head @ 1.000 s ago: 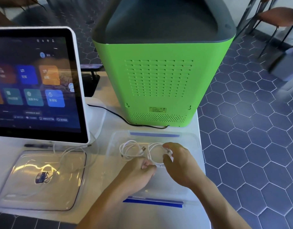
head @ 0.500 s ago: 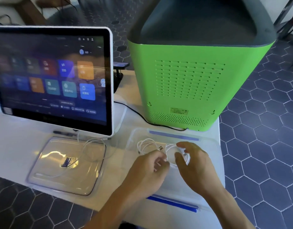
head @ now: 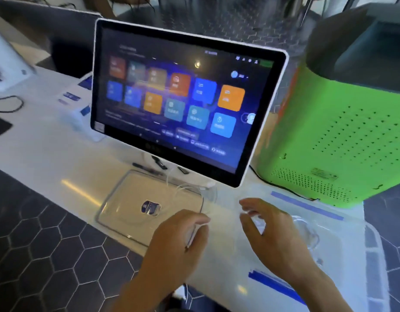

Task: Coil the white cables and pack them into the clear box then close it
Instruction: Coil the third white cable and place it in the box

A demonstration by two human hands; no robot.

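Note:
The clear box (head: 352,239) lies at the table's right end, with blue tape strips on its far and near edges. Blurred white coiled cables (head: 307,233) lie inside it. The clear lid (head: 127,199), marked with a blue sticker, rests flat on the table to the left, below the screen. A loose white cable (head: 185,190) loops over the lid's right side and runs to my left hand (head: 178,239). That hand's fingers curl round a strand of it just right of the lid. My right hand (head: 271,235) hovers over the box's left part, fingers spread and holding nothing.
A touchscreen monitor (head: 178,102) stands right behind the lid. A tall green machine (head: 329,136) stands behind the box, its black cord running along the table. The table's near edge drops to a hexagon-tiled floor (head: 48,244). Small boxes and another device sit at far left.
The view swung left. Both hands left the coils in the box; my left hand moved left to the loose cable by the lid, and my right hand lifted with fingers spread.

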